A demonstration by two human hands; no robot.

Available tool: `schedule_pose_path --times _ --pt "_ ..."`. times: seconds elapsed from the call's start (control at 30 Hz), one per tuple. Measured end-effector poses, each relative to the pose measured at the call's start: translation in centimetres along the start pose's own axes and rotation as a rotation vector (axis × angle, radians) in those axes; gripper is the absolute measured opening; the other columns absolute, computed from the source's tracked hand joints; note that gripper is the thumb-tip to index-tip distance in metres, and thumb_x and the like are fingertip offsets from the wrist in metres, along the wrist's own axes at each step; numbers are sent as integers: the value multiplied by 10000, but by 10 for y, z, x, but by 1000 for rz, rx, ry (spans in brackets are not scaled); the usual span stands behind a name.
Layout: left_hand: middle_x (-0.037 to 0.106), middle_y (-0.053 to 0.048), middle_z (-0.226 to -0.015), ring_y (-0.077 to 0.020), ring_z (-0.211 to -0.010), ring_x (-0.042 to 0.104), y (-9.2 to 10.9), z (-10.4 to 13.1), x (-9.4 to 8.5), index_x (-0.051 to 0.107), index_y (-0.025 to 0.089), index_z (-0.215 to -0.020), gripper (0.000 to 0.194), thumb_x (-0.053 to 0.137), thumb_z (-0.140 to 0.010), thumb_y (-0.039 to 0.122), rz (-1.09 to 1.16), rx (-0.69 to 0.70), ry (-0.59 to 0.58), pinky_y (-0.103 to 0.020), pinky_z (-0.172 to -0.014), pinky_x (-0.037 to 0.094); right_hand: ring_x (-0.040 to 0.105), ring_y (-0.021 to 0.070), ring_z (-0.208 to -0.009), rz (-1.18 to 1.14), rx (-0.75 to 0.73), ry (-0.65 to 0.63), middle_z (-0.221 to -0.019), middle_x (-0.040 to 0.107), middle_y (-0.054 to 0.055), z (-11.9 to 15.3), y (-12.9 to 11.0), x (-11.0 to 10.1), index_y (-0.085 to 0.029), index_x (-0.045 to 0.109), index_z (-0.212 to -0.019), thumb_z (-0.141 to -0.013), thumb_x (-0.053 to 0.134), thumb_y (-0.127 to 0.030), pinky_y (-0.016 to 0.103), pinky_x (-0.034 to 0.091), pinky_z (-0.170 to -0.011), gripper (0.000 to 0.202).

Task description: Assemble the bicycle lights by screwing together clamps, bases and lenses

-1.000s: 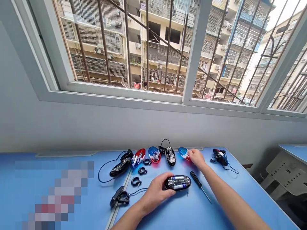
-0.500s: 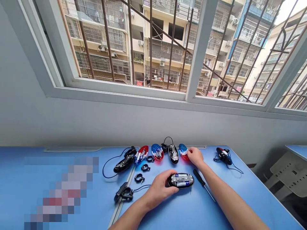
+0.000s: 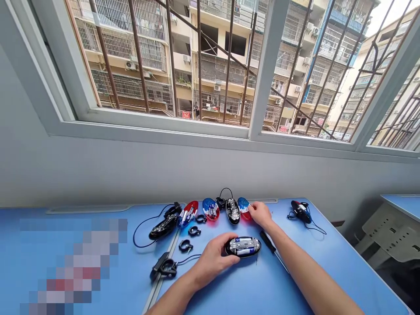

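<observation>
My left hand (image 3: 215,258) grips the left end of an oval black battery housing (image 3: 243,246), whose open top shows batteries with blue-and-white wrappers. Farther back, my right hand (image 3: 260,213) has its fingers closed at the right edge of a red-and-blue translucent cover (image 3: 243,208); the fingertips partly hide it. Beneath my right forearm lies a black-handled screwdriver (image 3: 268,241), its shaft partly covered by the arm. Just left of the cover stands another open black housing (image 3: 232,211) with a cable behind it.
Two more red-and-blue covers (image 3: 210,209) (image 3: 187,214) hold batteries. Several black ring clamps (image 3: 185,246) lie left of my hand, with a black clamp piece on a cable (image 3: 168,268). A black housing (image 3: 164,226) rests at left, an assembled light (image 3: 301,211) at right. A barred window is behind.
The whole view has shifted slightly, so things sit a little farther left. Both hands keep their places on the housing and the cover.
</observation>
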State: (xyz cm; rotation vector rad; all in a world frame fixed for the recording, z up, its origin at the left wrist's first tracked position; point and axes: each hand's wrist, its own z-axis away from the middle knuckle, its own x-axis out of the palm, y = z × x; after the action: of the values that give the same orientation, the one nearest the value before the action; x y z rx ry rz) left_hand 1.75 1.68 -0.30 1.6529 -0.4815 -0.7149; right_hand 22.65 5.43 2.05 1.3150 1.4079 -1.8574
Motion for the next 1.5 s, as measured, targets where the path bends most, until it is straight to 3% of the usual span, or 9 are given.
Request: schedule_pose_path --times 0.1,0.2,0.4,0.53,0.6,0.73,0.93,1.1,1.5 --pt "691 -45 -979 -258 -911 604 0 0 0 654 171 -1036 421 667 -616 166 26 -10 -2 -290 -764 452 615 195 -962 -6 -13 38 -1143 604 75 5 3 -8 -168 580 -1133 -928 543 -317 390 526 -821 256" --pt "689 -51 -985 -260 -927 602 -1 -1 -1 643 165 -1024 399 672 -626 160 87 -11 -16 -295 -774 451 628 196 -897 -13 -64 114 -967 679 55 20 11 -24 -183 652 -957 -925 494 -259 317 489 -749 178" --pt "686 -31 -923 -226 -879 605 3 -3 -3 635 166 -987 374 729 -627 209 267 -84 21 -288 -766 442 610 166 -720 -19 -303 185 -775 689 19 75 34 -50 -207 662 -822 -887 442 -216 258 409 -630 229" --pt "683 -19 -870 -203 -799 605 7 -3 -6 642 162 -977 385 757 -623 263 331 -120 85 -283 -707 463 597 132 -662 -30 -530 86 -730 678 -3 108 50 -38 -223 676 -795 -862 494 -191 223 420 -633 196" --pt "687 -30 -882 -206 -810 611 8 -2 -8 650 157 -977 386 764 -634 291 351 -124 92 -284 -701 475 610 137 -675 -46 -735 66 -750 683 19 118 57 -26 -212 682 -869 -880 466 -171 218 431 -616 220" --pt "695 -45 -862 -201 -802 625 10 -1 -9 668 143 -976 397 782 -638 317 395 -144 99 -269 -677 485 631 169 -784 71 -920 88 -945 697 46 126 62 -8 -228 660 -1013 -873 472 -131 236 455 -643 254" --pt "701 -71 -860 -186 -746 634 10 0 -10 682 126 -972 442 817 -611 341 495 -177 134 -253 -619 473 584 148 -684 292 -924 127 -825 674 22 125 63 -4 -237 654 -823 -873 474 -95 206 375 -522 234" --pt "703 -86 -891 -186 -751 638 12 0 -11 691 121 -945 414 817 -627 353 530 -173 131 -258 -625 474 565 139 -660 377 -928 166 -772 643 20 125 66 3 -205 591 -744 -875 464 -49 217 350 -527 240" --pt "684 -78 -839 -186 -743 633 14 2 -11 690 120 -868 352 794 -661 385 554 -133 113 -255 -605 476 581 161 -640 313 -845 180 -767 629 36 120 69 8 -193 542 -818 -873 428 -96 243 355 -541 160"
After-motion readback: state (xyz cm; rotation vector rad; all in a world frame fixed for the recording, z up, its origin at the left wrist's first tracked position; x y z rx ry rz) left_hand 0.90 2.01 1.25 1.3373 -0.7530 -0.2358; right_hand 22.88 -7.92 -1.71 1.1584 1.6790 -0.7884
